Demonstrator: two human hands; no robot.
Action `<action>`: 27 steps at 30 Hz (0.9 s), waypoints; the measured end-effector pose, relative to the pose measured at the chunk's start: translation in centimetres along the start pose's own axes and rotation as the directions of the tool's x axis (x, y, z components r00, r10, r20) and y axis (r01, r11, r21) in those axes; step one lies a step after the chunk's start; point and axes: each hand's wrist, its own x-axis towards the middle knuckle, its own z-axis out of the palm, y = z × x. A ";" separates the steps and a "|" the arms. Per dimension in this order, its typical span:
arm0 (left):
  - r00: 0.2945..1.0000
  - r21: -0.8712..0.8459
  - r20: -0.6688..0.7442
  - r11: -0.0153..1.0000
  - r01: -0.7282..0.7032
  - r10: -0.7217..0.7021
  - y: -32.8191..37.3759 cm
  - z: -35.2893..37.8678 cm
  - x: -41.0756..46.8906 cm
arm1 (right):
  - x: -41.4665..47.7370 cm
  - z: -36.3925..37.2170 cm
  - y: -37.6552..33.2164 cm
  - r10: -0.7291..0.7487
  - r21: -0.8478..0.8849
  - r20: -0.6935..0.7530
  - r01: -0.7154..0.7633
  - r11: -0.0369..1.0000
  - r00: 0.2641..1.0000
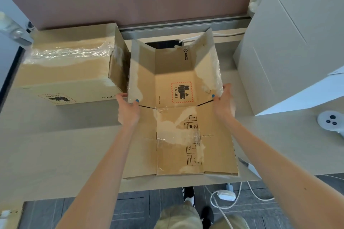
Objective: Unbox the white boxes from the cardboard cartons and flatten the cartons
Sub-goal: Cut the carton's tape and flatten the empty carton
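The opened carton (pixel 214 147) lies mid-worktop (pixel 65 145), its near half flat and its far half with the side flaps still raised. The left grip (pixel 128 109) pinches the left flap, thumb inside, at 9 o'clock from the red-framed label (pixel 181 92). The right grip (pixel 222 102) pinches the right flap the same way at 3 o'clock. A taped closed carton (pixel 70 72) sits at 10 o'clock, just beside the opened one. Large white boxes (pixel 290 42) stand at 2 o'clock, and a white controller (pixel 329 120) lies at 3 o'clock.

Both hands (pixel 128 109) (pixel 222 102) grip the opened carton's (pixel 175 154) raised side flaps.
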 end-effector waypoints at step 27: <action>0.872 -0.370 -0.401 0.821 -0.435 0.281 -3.5 -20.2 -17.1 | -22.6 -7.0 -6.0 -0.390 0.270 -0.130 0.411 0.871 0.912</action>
